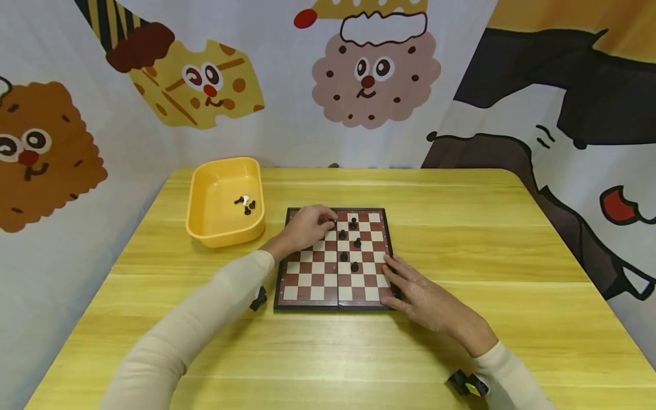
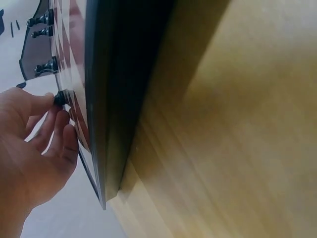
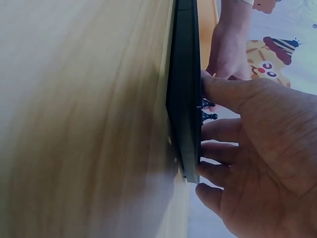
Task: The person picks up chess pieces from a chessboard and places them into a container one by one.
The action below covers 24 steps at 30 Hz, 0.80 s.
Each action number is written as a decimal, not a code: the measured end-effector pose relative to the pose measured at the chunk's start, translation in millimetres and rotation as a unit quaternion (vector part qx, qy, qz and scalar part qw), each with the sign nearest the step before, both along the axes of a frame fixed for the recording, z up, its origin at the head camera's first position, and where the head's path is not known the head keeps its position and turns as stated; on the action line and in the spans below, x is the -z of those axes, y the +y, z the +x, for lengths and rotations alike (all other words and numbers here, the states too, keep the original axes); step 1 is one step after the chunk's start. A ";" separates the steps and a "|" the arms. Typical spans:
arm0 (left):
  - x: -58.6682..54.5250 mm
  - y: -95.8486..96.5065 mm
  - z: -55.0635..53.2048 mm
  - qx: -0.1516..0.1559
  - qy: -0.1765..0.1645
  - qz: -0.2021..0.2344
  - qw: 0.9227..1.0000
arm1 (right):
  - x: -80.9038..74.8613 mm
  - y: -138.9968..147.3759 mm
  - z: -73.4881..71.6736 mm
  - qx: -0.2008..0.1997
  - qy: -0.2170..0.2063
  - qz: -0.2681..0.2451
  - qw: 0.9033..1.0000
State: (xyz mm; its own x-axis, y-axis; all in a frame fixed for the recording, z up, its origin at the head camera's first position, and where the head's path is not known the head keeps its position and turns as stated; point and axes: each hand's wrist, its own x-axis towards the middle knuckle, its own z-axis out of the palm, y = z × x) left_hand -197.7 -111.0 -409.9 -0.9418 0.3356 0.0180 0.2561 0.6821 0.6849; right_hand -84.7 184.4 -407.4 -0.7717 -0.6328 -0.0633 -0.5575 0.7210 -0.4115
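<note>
A folding chessboard (image 1: 318, 279) with red-brown and white squares lies unfolded on the table. Near the middle of its far side, my left hand (image 1: 307, 226) pinches a black chess piece (image 2: 60, 98) between thumb and fingers, its base at the board's surface. Several other black chess pieces (image 1: 357, 243) stand upright on the board's right half. My right hand (image 1: 427, 299) rests along the board's right edge, fingers extended and touching the rim. In the right wrist view, the fingers (image 3: 218, 148) lie against the board's dark side.
To the left of the board stands a yellow plastic tub (image 1: 205, 228) with several black pieces and a white piece (image 1: 245, 200) in it. The wooden table (image 1: 328, 353) meets a cartoon-printed curtain (image 1: 287, 142) at its far edge.
</note>
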 end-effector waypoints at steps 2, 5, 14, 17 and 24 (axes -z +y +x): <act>-0.2 0.4 -0.4 -0.006 0.003 0.000 1.000 | -1.0 -0.9 -0.8 0.002 -0.002 0.004 1.000; 0.5 0.1 -0.4 -0.010 0.001 0.004 1.000 | -1.0 -1.8 -1.3 0.000 -0.002 0.002 1.000; -0.7 -3.8 3.2 -0.003 0.007 0.009 1.000 | 1.4 -2.1 0.4 -0.001 -0.004 0.000 1.000; -5.1 -8.5 3.5 0.004 0.004 0.000 1.000 | 1.0 -2.3 0.1 -0.003 -0.002 0.004 1.000; -20.5 -24.4 -2.8 0.011 0.014 -0.027 0.999 | -1.3 -1.7 -1.7 -0.005 0.004 0.013 1.000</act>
